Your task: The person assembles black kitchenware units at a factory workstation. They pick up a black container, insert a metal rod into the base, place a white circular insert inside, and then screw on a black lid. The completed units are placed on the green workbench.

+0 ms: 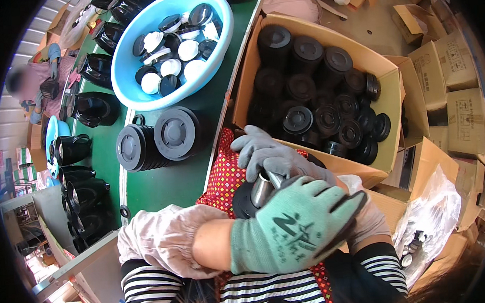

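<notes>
My left hand [294, 225], in a green glove, reaches across my lap with its back turned up and its fingers curled over toward the right. Just beyond it is my right hand [280, 158], in a grey glove, its fingers bent. Between the two gloves shows a shiny metal cylinder-shaped part [261, 191], which both hands close around. A black round piece [243, 201] sits beside the metal, against my red patterned apron [224, 171]. The gloves hide most of what I hold, so its full shape cannot be made out.
Black round lids fill an open carton [389, 161] to the right. On the green table [158, 193] stand two stacks of dark discs [178, 134], a blue basin [121, 65] of black and white caps, and black kettles [92, 109]. Another person [47, 79] works at far left.
</notes>
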`<action>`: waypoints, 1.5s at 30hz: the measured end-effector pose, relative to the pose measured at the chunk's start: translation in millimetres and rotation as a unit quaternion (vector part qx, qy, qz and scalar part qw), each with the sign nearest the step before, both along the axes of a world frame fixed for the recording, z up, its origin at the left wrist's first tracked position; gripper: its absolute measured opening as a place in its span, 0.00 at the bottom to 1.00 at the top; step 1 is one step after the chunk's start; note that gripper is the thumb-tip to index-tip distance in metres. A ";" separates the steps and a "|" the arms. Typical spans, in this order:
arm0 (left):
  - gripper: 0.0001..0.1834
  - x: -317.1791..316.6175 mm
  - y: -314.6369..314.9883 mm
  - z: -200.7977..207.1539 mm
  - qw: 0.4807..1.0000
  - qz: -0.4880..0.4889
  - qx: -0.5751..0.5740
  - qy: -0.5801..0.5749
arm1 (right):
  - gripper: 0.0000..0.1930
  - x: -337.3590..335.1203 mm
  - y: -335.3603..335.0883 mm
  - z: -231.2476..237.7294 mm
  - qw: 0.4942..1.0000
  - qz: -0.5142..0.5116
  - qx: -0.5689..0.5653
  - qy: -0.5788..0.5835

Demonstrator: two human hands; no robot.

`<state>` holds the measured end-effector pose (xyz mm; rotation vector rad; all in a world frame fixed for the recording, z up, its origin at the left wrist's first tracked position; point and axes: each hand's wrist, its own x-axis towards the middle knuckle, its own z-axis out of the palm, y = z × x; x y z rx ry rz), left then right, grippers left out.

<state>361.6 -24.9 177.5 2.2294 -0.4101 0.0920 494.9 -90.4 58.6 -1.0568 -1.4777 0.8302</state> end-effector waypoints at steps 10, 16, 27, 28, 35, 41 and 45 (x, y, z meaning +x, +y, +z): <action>0.39 -51.7 72.7 -9.8 0.958 -0.006 -0.271 0.097 | 0.11 -10.0 -30.6 -2.2 0.933 -0.181 0.108 -0.290; 0.40 -12.1 62.2 50.0 0.994 0.061 0.070 0.052 | 0.12 -3.9 -30.3 0.5 0.974 -0.147 0.001 -0.170; 0.31 -28.4 107.4 -44.9 0.978 0.108 0.132 0.119 | 0.27 -13.7 -54.0 73.7 0.917 -0.192 -0.110 -0.333; 0.26 -25.7 112.1 -59.0 0.982 0.110 0.096 0.119 | 0.27 -13.3 -55.7 83.1 0.913 -0.175 -0.109 -0.352; 0.16 2.3 128.6 -151.2 0.997 0.047 -0.066 0.002 | 0.14 10.8 -35.3 118.8 0.873 0.004 -0.135 -0.469; 0.24 -23.8 98.7 -47.7 0.972 0.159 0.132 -0.111 | 0.13 54.5 -27.0 94.2 0.956 0.044 -0.035 -0.288; 0.21 -39.3 68.8 -44.8 0.978 0.142 0.143 -0.058 | 0.16 64.1 -1.9 71.6 0.979 0.027 -0.071 -0.189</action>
